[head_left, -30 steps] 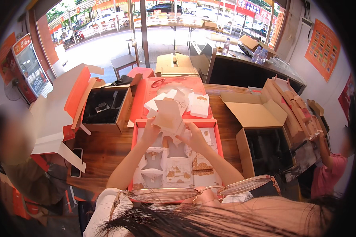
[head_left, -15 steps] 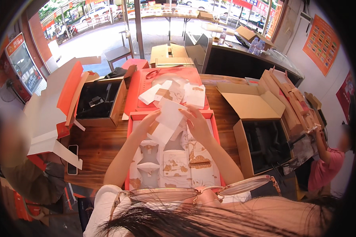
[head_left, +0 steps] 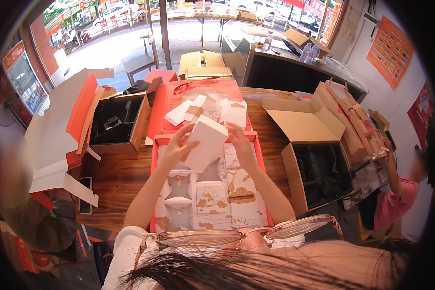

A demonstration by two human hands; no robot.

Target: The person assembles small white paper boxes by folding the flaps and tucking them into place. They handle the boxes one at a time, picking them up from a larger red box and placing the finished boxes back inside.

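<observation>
Between my hands, above the open red gift box [head_left: 154,162], is a small white carton [head_left: 209,140], tilted, with a plain face toward me. My left hand [head_left: 180,145] grips its left side, thumb on the front. On the upper right edge, the fingers of my right hand [head_left: 240,144] press against the carton. Inside the gift box, small white cartons with gold and brown drawings [head_left: 211,198] fill several compartments beside grey-white star-shaped hollows [head_left: 178,207]. Behind it lies a red lid [head_left: 162,116] bearing loose, partly flattened white cartons [head_left: 234,113].
On the left of the wooden table [head_left: 116,179] stand a brown box with black lining [head_left: 116,121], large opened packaging [head_left: 58,125] and a phone [head_left: 85,195]. An open cardboard box [head_left: 295,181] stands right. A person sits on each side, one in a pink shirt [head_left: 396,203].
The white carton has turned in my hands and now shows a squared, three-dimensional shape instead of a flatter one. My left fingers have shifted along its side. The whole view has moved slightly.
</observation>
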